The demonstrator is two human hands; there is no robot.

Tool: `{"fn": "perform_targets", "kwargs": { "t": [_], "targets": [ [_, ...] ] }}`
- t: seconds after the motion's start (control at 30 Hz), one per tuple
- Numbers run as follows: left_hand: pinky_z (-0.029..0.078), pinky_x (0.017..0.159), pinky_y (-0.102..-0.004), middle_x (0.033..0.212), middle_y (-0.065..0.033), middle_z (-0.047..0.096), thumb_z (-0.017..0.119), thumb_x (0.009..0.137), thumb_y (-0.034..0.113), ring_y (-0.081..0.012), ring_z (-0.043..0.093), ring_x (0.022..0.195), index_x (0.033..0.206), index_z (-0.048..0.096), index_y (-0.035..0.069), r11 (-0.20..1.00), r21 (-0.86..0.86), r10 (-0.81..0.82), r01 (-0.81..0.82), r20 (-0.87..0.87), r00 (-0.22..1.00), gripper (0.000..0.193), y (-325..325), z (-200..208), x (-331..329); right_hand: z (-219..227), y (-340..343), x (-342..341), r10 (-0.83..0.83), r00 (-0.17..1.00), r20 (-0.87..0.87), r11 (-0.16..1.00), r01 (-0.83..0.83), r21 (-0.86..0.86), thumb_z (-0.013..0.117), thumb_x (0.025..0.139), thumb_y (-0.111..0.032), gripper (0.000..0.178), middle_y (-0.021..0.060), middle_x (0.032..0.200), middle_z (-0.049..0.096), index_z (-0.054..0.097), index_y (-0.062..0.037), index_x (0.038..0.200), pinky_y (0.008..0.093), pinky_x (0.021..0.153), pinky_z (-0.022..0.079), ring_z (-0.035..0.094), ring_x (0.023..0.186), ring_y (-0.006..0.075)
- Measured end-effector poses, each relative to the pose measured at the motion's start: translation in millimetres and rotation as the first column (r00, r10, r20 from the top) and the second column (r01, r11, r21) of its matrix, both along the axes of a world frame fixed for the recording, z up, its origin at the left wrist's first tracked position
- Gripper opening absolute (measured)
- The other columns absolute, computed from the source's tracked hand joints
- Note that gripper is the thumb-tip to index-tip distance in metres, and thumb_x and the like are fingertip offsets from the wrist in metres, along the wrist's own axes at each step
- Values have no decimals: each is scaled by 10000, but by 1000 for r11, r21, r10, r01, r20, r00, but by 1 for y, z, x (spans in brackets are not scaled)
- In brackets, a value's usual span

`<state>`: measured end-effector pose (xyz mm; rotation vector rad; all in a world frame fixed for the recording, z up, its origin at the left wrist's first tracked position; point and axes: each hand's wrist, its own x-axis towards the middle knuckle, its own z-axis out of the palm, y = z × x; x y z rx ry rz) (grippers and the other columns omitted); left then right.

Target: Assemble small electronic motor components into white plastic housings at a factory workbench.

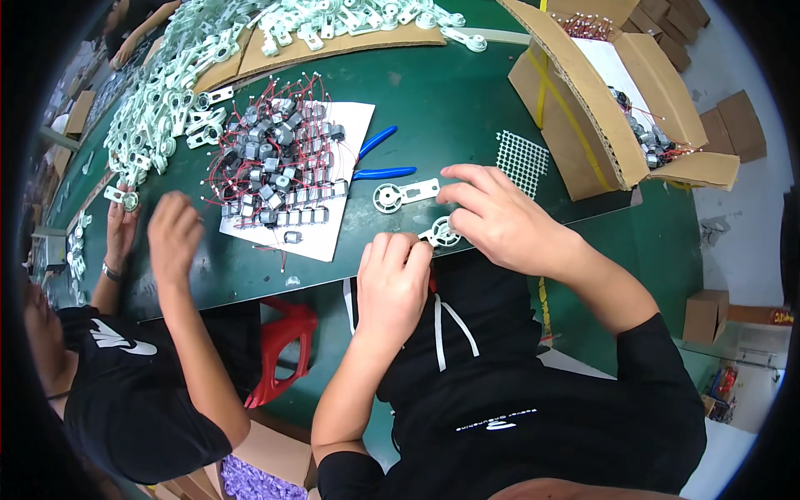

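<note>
My left hand (393, 279) is closed, its fingertips pinching a pale green plastic part with a spoked ring (443, 232) at the table's front edge. My right hand (500, 212) is bent over the same ring from the right; its lower fingertips meet the rim, and its thumb is hidden. Just beyond lies a second pale green part, a ring with a flat slotted arm (404, 194), its arm end close to my right fingertips. Blue-handled pliers (383, 173) rest behind it. To the left, small grey motors with red wires (275, 167) are heaped on a white sheet (354, 133).
Pale green parts are piled on cardboard (350, 42) along the back. An open carton (575, 125) with wired motors stands at right, beside a white perforated grid (522, 162). At left a co-worker's hand (175, 237) works near the motors. A red stool (287, 346) stands between us.
</note>
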<state>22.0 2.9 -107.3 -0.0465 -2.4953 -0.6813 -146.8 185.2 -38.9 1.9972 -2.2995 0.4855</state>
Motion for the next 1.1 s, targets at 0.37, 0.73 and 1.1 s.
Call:
{"fn": "perform_targets", "kwargs": {
  "t": [0.37,0.73,1.1],
  "targets": [
    [602,850,-476,1044,-104,718,876,889,-44,-347,695,967,1022,748,49,959,283,-24,13,33,999,206,-3,3,-1,1,-12,0,115,988,-106,990,-105,91,749,932,-112,138,149,1354,714,708,4,994,530,1158,538,628,1478,405],
    [602,863,-472,1024,-114,723,855,889,-67,-359,696,967,1014,747,39,938,344,-64,41,55,996,196,-7,7,-3,-7,-14,-16,215,971,-101,977,-212,38,722,964,-146,148,153,1308,723,716,-2,1000,496,1145,536,653,1428,372],
    [607,852,-473,984,-113,719,867,888,-60,-357,706,956,998,761,37,931,365,-59,31,65,996,181,-8,8,-5,-17,-9,-15,259,958,-123,960,-270,-73,737,924,-141,147,142,1235,728,689,-11,974,462,1050,557,695,1306,336]
  ]
}}
